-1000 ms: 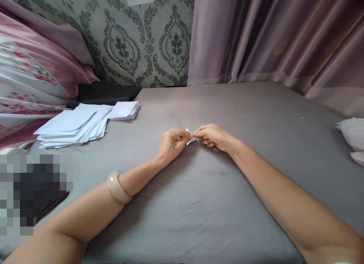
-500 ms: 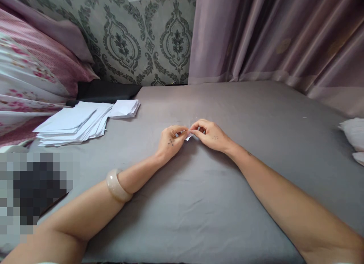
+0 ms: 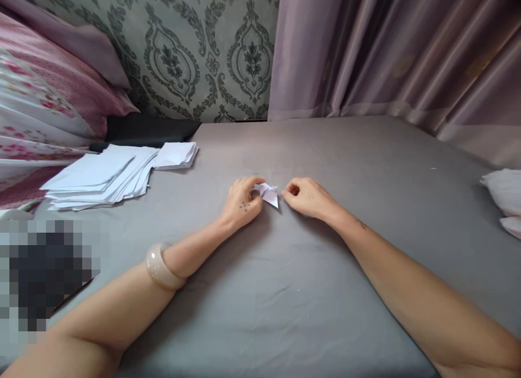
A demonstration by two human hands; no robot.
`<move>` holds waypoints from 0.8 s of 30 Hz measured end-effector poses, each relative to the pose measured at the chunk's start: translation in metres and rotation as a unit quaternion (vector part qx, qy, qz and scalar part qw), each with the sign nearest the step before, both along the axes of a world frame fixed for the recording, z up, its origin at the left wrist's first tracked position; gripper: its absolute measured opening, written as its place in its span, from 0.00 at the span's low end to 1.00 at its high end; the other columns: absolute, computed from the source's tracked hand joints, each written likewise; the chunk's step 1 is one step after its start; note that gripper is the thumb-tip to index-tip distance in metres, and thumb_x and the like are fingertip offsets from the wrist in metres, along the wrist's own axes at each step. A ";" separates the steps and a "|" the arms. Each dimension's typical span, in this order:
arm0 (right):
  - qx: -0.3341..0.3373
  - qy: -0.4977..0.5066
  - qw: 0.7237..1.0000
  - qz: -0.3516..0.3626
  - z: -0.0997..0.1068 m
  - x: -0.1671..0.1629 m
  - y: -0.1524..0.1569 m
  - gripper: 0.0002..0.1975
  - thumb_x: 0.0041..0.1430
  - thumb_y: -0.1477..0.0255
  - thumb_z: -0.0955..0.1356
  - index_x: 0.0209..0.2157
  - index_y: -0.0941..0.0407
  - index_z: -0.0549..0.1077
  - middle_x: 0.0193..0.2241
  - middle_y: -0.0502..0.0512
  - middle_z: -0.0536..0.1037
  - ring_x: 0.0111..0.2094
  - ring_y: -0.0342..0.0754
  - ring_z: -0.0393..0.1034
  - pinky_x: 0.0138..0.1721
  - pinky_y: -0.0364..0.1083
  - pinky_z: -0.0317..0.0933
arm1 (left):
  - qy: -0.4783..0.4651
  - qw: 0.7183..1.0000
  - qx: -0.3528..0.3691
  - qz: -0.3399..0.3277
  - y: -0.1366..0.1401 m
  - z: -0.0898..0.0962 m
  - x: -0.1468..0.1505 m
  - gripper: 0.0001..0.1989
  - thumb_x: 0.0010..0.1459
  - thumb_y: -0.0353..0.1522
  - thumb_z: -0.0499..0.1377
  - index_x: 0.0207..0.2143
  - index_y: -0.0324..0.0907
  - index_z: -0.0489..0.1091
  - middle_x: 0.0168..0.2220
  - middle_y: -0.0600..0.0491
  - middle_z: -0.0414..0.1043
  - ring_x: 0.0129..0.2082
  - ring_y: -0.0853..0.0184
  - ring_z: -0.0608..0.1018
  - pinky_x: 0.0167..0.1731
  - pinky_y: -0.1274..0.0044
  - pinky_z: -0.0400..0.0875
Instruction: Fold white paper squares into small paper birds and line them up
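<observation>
Head view: left hand (image 3: 242,202) touching folded paper (image 3: 271,198) just right of it, thumb and finger apart, can't tell if gripping. Right hand (image 3: 308,196) near paper, fingertips together.

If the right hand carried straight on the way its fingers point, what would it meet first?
Most likely the folded white paper at the left hand, just across a narrow gap from the right hand, though a single view leaves their heights uncertain.

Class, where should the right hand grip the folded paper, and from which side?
Best pinch the folded paper, probably by its near corner, from the right: that tip juts free, while the left hand is at the left end.
</observation>
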State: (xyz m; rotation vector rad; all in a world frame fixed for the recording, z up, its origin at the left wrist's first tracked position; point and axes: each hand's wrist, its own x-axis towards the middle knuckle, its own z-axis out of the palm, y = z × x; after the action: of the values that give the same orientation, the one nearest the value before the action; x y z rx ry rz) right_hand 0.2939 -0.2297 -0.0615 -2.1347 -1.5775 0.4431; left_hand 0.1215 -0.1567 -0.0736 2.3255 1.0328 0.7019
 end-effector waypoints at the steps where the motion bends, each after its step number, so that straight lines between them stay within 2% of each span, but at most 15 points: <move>1: -0.026 0.003 0.999 0.018 0.003 -0.004 -0.003 0.11 0.55 0.61 0.66 0.25 0.53 0.71 0.25 0.52 0.76 0.27 0.46 0.68 0.29 0.45 0.56 | 0.007 1.000 0.007 -0.015 0.004 -0.001 -0.001 0.24 0.48 0.20 0.50 0.47 0.43 0.70 0.48 0.50 0.73 0.48 0.61 0.72 0.49 0.68 0.67; 4: -0.050 -0.016 0.997 0.055 0.010 -0.016 -0.009 0.17 0.51 0.54 0.67 0.23 0.53 0.69 0.26 0.52 0.75 0.26 0.47 0.67 0.26 0.45 0.53 | 0.047 0.997 0.026 -0.062 0.016 -0.005 -0.004 0.26 0.50 0.19 0.47 0.49 0.42 0.70 0.53 0.49 0.71 0.54 0.59 0.69 0.54 0.66 0.62; 8: -0.029 -0.075 0.995 0.053 0.008 -0.017 -0.009 0.13 0.52 0.58 0.67 0.27 0.54 0.69 0.32 0.55 0.76 0.31 0.49 0.68 0.27 0.45 0.51 | 0.071 0.993 0.076 -0.061 0.023 -0.009 -0.006 0.19 0.56 0.23 0.48 0.44 0.42 0.74 0.48 0.48 0.74 0.46 0.58 0.71 0.49 0.65 0.64; 11: -0.012 -0.107 0.994 0.009 0.003 -0.008 -0.006 0.10 0.57 0.63 0.64 0.32 0.54 0.71 0.36 0.58 0.76 0.35 0.52 0.69 0.30 0.46 0.52 | 0.074 0.993 0.077 -0.048 0.019 -0.007 -0.005 0.15 0.58 0.27 0.50 0.41 0.43 0.76 0.42 0.47 0.74 0.41 0.59 0.72 0.45 0.66 0.65; 13: 0.013 -0.120 0.992 -0.034 0.000 -0.002 -0.005 0.09 0.58 0.69 0.63 0.39 0.55 0.71 0.40 0.59 0.75 0.38 0.53 0.69 0.32 0.46 0.53 | 0.069 0.994 0.059 -0.057 0.016 -0.005 -0.003 0.14 0.59 0.28 0.52 0.40 0.43 0.76 0.39 0.47 0.74 0.39 0.61 0.72 0.44 0.67 0.65; 16: 0.069 -0.119 0.988 -0.072 -0.001 -0.002 -0.005 0.14 0.56 0.77 0.61 0.43 0.55 0.70 0.44 0.59 0.74 0.40 0.52 0.69 0.34 0.46 0.55 | 0.043 0.997 0.045 -0.055 0.013 -0.002 -0.002 0.12 0.58 0.28 0.54 0.40 0.42 0.76 0.39 0.48 0.74 0.37 0.63 0.73 0.42 0.70 0.66; 19: 0.118 -0.111 0.984 -0.072 -0.001 -0.010 -0.006 0.13 0.56 0.77 0.60 0.40 0.55 0.72 0.42 0.57 0.74 0.39 0.51 0.68 0.34 0.46 0.56 | 0.024 0.997 0.051 -0.043 0.013 -0.001 -0.002 0.11 0.57 0.28 0.55 0.39 0.41 0.76 0.39 0.48 0.74 0.35 0.64 0.73 0.41 0.71 0.66; 21: 0.140 -0.127 0.980 -0.068 -0.001 -0.015 -0.007 0.11 0.55 0.75 0.61 0.38 0.55 0.73 0.40 0.58 0.74 0.38 0.51 0.68 0.37 0.47 0.57 | 0.032 0.997 0.051 -0.058 0.014 0.000 -0.003 0.10 0.57 0.27 0.55 0.37 0.41 0.76 0.38 0.48 0.74 0.35 0.64 0.73 0.41 0.72 0.66; 24: 0.197 -0.176 0.960 -0.090 -0.001 -0.017 -0.009 0.14 0.54 0.75 0.62 0.42 0.57 0.73 0.42 0.62 0.73 0.42 0.54 0.66 0.42 0.49 0.56 | 0.044 0.994 0.050 -0.083 0.014 -0.001 -0.003 0.11 0.58 0.26 0.54 0.36 0.41 0.76 0.38 0.47 0.74 0.37 0.64 0.74 0.41 0.72 0.67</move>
State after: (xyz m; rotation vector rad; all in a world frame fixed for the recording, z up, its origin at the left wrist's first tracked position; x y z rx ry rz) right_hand 0.2767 -0.2388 -0.0624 -2.0858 -1.4733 -0.3068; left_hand 0.1182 -0.1428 -0.0749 2.5143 0.8464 0.6034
